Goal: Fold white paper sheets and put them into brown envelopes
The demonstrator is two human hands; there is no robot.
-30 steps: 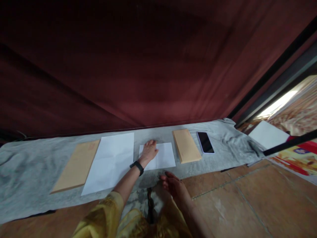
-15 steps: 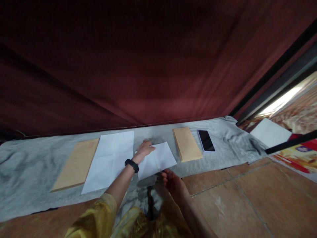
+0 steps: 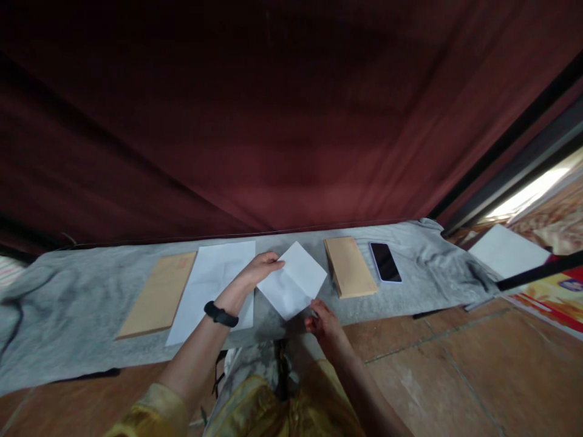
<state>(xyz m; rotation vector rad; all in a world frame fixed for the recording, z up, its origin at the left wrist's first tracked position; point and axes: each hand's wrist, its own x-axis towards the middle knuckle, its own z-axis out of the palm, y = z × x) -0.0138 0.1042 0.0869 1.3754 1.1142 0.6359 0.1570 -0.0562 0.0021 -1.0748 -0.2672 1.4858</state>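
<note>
A folded sheet of white paper [image 3: 294,279], turned so its corners point up and down, is between my hands, with a crease across it. My left hand [image 3: 263,268], with a dark band on its wrist, grips the paper's left side, thumb on top. At the lower right edge, my right hand [image 3: 325,325] has curled fingers, with the tips pinching the paper. Left of it lies a larger white sheet [image 3: 214,276], partly covered by my left forearm. A stack of brown envelopes [image 3: 350,267] lies just right of the folded paper.
Another brown envelope stack [image 3: 157,294] lies at the left on the grey cloth [image 3: 432,273]. A phone [image 3: 385,263] sits right of the nearer envelopes. Behind rises a dark red curtain [image 3: 282,152]. Tiled floor [image 3: 410,364] runs in front; a metal frame [image 3: 514,145] stands at right.
The folded paper has turned, a corner now pointing away from me. My left hand has shifted along its left side, and my right hand has come up to its lower right edge. The view has shifted slightly.
</note>
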